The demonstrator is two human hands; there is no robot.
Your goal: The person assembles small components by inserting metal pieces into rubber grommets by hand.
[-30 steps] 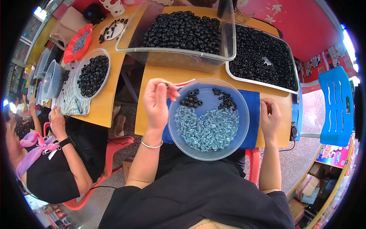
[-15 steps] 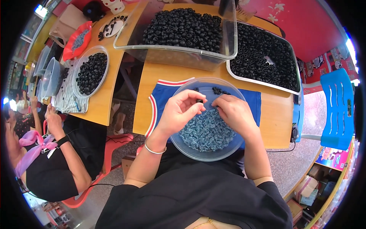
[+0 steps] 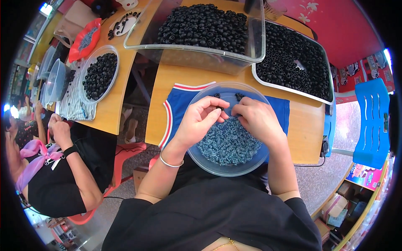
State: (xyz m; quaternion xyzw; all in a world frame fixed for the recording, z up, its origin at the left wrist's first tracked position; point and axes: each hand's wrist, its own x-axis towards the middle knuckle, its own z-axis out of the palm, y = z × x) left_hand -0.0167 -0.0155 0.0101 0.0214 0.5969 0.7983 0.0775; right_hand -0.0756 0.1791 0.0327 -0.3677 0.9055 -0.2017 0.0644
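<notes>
Over a round clear plastic tub (image 3: 228, 171), my left hand (image 3: 200, 121) pinches a small black ring-shaped part (image 3: 220, 108) between thumb and fingers. Close beside it, my right hand (image 3: 260, 120) is closed with fingertips pointing down-left. What its fingertips hold, if anything, is hidden. Many small blue-grey translucent pieces (image 3: 228, 144) fill the near part of the tub. A few black parts (image 3: 239, 96) lie at its far side. Under the tub spreads a blue cloth (image 3: 179, 100) with red and white trim.
Beyond the tub stand a large clear bin (image 3: 190, 54) of black parts and a white-rimmed tray (image 3: 289, 93) of black rings. On the left table are a tub of black parts (image 3: 100, 77) and a red dish (image 3: 75, 52). A co-worker (image 3: 58, 180) sits left; a blue chair (image 3: 371, 121) stands right.
My fingers have shifted slightly over the tub, and the left hand's black part is now more covered by them. The whole view has moved a little.
</notes>
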